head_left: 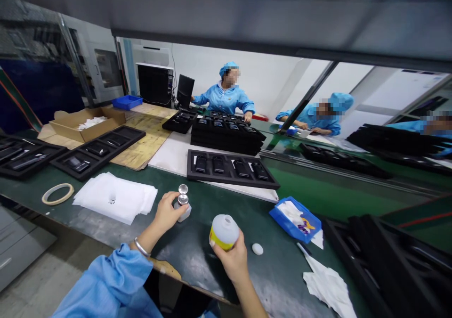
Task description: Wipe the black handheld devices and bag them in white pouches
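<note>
My left hand (167, 212) is closed around a small white dispenser bottle (183, 208) with a shiny metal flip top, standing on the dark green bench. My right hand (233, 257) grips a white plastic bottle (223, 232) with a yellow label, held above the bench with its top toward me. A small white cap (257, 248) lies on the bench just right of that bottle. A blue sleeve and a metal bracelet show on my left arm.
A stack of white wipes (115, 196) and a tape roll (57, 193) lie to the left. Black trays of parts (231, 168) sit ahead, with more at the left and right. Also here: a blue bin (295, 219), crumpled wipes (328, 285), a cardboard box (87, 123). Co-workers in blue sit opposite.
</note>
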A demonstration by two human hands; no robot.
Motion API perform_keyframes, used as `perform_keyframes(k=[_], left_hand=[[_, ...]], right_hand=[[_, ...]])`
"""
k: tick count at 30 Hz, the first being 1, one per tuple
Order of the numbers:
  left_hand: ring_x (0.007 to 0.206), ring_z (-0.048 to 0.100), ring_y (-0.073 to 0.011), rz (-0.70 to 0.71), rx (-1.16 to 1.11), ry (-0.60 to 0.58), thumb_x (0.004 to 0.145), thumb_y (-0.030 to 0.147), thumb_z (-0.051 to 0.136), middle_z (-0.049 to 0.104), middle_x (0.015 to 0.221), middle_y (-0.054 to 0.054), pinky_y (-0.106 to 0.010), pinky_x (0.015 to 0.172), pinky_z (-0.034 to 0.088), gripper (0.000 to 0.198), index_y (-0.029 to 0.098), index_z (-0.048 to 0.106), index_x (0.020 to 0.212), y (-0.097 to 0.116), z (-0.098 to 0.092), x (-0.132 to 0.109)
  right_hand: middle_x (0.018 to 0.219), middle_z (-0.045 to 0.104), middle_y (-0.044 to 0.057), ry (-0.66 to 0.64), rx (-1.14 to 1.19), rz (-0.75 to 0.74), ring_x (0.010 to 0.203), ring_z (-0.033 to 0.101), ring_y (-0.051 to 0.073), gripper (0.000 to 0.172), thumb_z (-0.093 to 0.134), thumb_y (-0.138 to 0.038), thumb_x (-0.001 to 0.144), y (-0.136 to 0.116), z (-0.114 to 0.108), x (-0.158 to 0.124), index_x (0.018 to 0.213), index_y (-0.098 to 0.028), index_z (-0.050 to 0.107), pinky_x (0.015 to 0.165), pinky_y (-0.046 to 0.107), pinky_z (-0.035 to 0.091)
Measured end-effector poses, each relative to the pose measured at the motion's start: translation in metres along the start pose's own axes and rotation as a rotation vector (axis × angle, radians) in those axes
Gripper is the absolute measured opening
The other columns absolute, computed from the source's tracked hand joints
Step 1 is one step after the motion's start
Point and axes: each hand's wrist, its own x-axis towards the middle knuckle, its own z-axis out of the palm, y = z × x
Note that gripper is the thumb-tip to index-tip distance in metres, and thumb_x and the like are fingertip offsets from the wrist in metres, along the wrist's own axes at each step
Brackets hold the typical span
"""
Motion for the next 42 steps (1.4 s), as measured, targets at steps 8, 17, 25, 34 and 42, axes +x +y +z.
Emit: perform_keyframes(k=[8,17,25,34,42], left_hand=[[0.093,0.065,-0.0228,-0.010,-0.155,-0.188,0.074,0.031,0.076,0.069,0.100,-0.005,-0.034,0.084,0.050,0.035,0.020,0.068,0.106,0.001,-0.021,0.026],[0.093,0.064,-0.0237,0.011,-0.188,-0.277,0.069,0.030,0.080,0.069,0.099,-0.005,-0.035,0.084,0.050,0.035,0.020,0.071,0.102,0.012,-0.034,0.035],[0.095,0.064,-0.0235,0.024,-0.194,-0.285,0.069,0.029,0.079,0.069,0.100,-0.005,-0.034,0.084,0.050,0.035,0.020,0.071,0.102,0.015,-0.039,0.036],[0.094,0.064,-0.0229,0.025,-0.184,-0.289,0.068,0.029,0.080,0.070,0.100,-0.004,-0.033,0.083,0.050,0.037,0.021,0.071,0.102,0.016,-0.041,0.037],[0.094,0.064,-0.0240,0.022,-0.155,-0.299,0.067,0.028,0.080,0.071,0.100,-0.004,-0.034,0.082,0.048,0.036,0.021,0.072,0.102,0.020,-0.043,0.038]], right_hand=[[0.119,0.055,0.010,-0.209,-0.367,-0.303,0.108,0.054,0.031,0.060,0.065,-0.030,0.067,-0.043,-0.014,0.056,0.123,-0.022,0.045,0.089,0.045,0.050],[0.122,0.055,0.014,-0.350,-0.690,-0.579,0.108,0.050,0.032,0.060,0.058,-0.020,0.068,-0.070,0.000,0.092,0.126,-0.017,0.045,0.092,0.043,0.041],[0.122,0.056,0.016,-0.384,-0.896,-0.691,0.108,0.048,0.032,0.060,0.058,-0.018,0.066,-0.084,0.004,0.107,0.126,-0.014,0.048,0.093,0.041,0.035],[0.126,0.056,0.017,-0.422,-0.987,-0.743,0.113,0.045,0.032,0.065,0.060,-0.015,0.063,-0.096,0.004,0.114,0.127,-0.012,0.048,0.096,0.043,0.031],[0.128,0.055,0.017,-0.437,-1.054,-0.788,0.114,0.045,0.033,0.066,0.063,-0.016,0.064,-0.103,0.004,0.117,0.128,-0.013,0.047,0.102,0.048,0.027]])
